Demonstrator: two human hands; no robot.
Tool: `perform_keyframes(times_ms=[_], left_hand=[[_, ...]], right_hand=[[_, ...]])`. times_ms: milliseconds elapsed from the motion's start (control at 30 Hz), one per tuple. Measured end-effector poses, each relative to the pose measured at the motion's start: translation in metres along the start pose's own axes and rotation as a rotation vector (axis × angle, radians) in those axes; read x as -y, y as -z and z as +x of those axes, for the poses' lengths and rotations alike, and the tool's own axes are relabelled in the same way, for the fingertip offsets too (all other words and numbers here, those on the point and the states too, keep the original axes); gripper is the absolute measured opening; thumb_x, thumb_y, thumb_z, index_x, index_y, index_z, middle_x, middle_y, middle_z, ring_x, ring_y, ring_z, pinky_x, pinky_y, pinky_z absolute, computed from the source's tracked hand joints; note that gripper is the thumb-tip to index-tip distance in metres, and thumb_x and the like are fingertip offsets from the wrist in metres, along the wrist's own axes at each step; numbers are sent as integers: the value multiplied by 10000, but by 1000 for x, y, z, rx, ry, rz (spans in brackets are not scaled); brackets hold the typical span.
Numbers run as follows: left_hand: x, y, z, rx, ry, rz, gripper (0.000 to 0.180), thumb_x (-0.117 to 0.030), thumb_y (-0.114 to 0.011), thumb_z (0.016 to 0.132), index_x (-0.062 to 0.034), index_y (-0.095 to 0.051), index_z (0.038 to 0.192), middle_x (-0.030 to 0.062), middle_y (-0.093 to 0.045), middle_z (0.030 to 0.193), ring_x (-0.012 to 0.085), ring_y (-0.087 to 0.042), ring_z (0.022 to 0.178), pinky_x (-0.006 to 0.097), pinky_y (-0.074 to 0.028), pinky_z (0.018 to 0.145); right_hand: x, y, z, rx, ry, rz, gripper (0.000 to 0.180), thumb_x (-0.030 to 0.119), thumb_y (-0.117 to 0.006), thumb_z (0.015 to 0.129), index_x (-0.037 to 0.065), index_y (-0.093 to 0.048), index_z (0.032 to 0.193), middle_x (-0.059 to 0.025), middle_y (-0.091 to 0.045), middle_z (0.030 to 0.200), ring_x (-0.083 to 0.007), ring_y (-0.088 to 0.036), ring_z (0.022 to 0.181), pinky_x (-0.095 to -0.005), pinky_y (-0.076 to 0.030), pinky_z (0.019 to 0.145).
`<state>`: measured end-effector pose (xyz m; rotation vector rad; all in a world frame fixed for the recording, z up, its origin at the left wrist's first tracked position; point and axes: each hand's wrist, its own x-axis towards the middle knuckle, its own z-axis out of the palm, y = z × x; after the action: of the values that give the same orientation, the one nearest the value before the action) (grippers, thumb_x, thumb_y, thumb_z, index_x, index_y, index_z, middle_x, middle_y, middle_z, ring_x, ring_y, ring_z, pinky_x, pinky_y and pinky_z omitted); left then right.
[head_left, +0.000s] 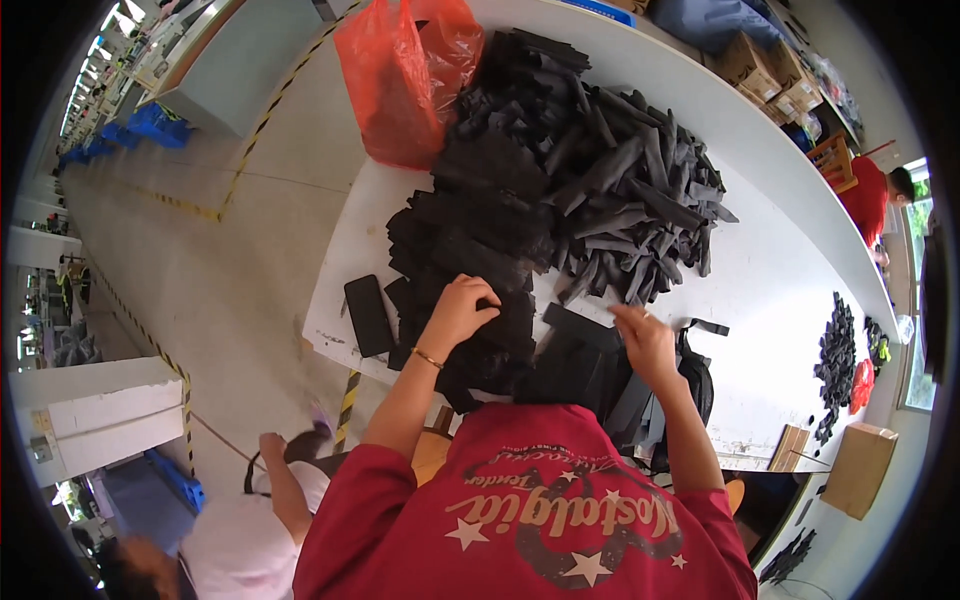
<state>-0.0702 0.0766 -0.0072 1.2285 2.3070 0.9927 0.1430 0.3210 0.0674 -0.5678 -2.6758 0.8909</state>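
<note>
Flat black fabric-like pieces (480, 240) lie in an overlapping stack down the middle of the white table (765, 290). Over the near part of that stack is my left hand (464, 308), its fingers curled inward; whatever they hold, if anything, is hidden. My right hand (645, 338) hovers to the right with fingertips drawn together and slightly blurred, pointing left. Below it, smooth dark strips (575, 350) lie close to my body. Behind both hands rises a large loose heap of curled black pieces (640, 180).
A red plastic bag (400, 90) stands at the table's far left corner, and a black phone (369, 316) lies at the left edge. Black straps (696, 370) lie right of the strips. A person in white (250, 520) is at my lower left. A cardboard box (860, 468) stands far right.
</note>
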Motion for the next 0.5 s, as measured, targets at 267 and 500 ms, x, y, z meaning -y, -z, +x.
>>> perform_keyframes(times_ms=[267,500], left_hand=[[-11,26,8,37,73,-276,137,-65,-758,674,-53,-694,794,28,-660,846,195,-582,860,301,-463,804],[-8,30,8,-10,95,-316,139,-66,-757,664,-43,-689,782,57,-659,822,240,-602,854,330,-480,796]], right_hand=[[0,3,-21,140,197,-247,186,141,-645,834,149,-667,1019,-58,-568,721,-251,-609,665,-381,-492,567],[9,7,-16,118,201,-231,204,130,-648,830,149,-664,1032,-57,-571,727,-249,-608,660,-379,-496,566]])
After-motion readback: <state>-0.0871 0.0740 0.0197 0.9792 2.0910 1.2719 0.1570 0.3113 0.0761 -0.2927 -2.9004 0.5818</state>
